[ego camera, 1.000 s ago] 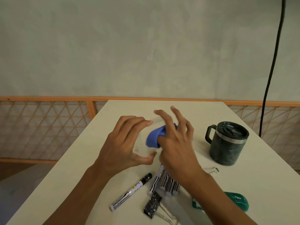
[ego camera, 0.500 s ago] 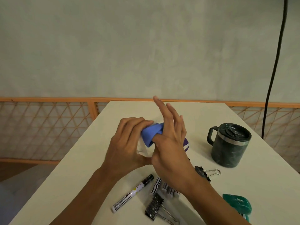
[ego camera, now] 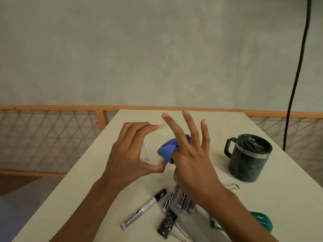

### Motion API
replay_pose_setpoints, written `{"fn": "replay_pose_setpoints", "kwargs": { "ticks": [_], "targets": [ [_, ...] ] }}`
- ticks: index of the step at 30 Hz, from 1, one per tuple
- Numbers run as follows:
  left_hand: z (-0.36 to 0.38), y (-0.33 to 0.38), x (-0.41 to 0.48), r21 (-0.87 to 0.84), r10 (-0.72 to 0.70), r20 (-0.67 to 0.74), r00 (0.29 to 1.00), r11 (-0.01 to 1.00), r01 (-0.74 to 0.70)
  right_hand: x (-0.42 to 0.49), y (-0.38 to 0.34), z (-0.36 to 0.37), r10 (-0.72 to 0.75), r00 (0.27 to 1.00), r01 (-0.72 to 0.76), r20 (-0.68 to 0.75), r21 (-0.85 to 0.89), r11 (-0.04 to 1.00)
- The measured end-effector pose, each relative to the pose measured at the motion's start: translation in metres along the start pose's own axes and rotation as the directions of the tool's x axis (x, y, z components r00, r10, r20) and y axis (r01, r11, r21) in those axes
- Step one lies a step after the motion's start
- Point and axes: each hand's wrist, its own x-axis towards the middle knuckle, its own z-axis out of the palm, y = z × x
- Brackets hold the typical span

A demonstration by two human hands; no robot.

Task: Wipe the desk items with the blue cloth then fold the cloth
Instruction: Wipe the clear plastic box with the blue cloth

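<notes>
- Head view: left hand (ego camera: 129,152) clasps a clear glass (ego camera: 153,145), left of the mug (ego camera: 248,161);
- right hand (ego camera: 194,165) pins the blue cloth (ego camera: 167,151) against it by the thumb, fingers (ego camera: 190,126) splayed;
- risk: the smooth glass may slip onto the worktop (ego camera: 227,123).

Pale plaster wall (ego camera: 122,49) — orange lattice railing (ego camera: 43,137)

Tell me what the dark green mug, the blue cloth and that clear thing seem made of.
Dark green handled mug: likely coated metal, with a marbled matte body and a bare silvery band near the top.
Blue crumpled cloth: soft fabric; it bunches in rounded folds.
Clear see-through item: glass or plastic, cannot tell which.
</notes>
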Motion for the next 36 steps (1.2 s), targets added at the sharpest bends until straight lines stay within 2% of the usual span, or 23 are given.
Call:
{"fn": "replay_pose_setpoints", "kwargs": {
  "ticks": [2,4,14,19,20,22,25,29,33,36],
  "targets": [
    [-0.004,0.002,0.001,-0.009,-0.019,-0.010,1.000,1.000,0.019,0.001,0.012,-0.004,0.067,0.998,-0.064,0.020,-0.111,0.992],
    [-0.005,0.005,0.004,-0.032,-0.033,-0.018,0.999,0.999,0.032,-0.001,0.022,-0.004,0.114,0.993,-0.109,0.021,-0.152,0.982],
    [0.002,0.018,0.003,-0.148,-0.045,0.043,0.998,0.988,0.051,0.013,0.028,-0.008,0.204,0.975,-0.198,-0.086,0.079,0.977],
    [0.004,0.019,0.002,-0.222,-0.040,0.037,0.998,0.974,0.048,0.004,0.010,-0.003,0.069,0.995,-0.044,-0.069,0.316,0.948],
    [0.001,0.019,0.002,-0.231,-0.049,0.031,0.998,0.971,0.055,0.001,0.011,-0.002,0.090,0.994,-0.061,-0.064,0.359,0.931],
    [-0.006,0.019,0.004,-0.232,-0.079,0.013,0.997,0.969,0.080,-0.001,0.019,-0.005,0.237,0.970,-0.183,-0.055,0.479,0.859],
    [-0.012,0.026,0.007,-0.304,-0.118,0.033,0.992,0.945,0.122,-0.002,0.027,-0.009,0.382,0.923,-0.329,0.040,0.597,0.732],
    [-0.018,0.035,0.009,-0.534,-0.210,0.172,0.962,0.801,0.270,-0.003,0.034,-0.005,0.433,0.874,-0.466,0.220,0.629,0.622],
    [-0.021,0.029,0.012,-0.685,-0.169,0.275,0.947,0.656,0.316,0.000,0.056,-0.010,0.419,0.837,-0.543,0.352,0.628,0.557],
    [-0.023,0.023,0.012,-0.727,-0.112,0.386,0.916,0.574,0.376,0.002,0.064,-0.014,0.365,0.820,-0.568,0.441,0.704,0.425]
  ]
}}
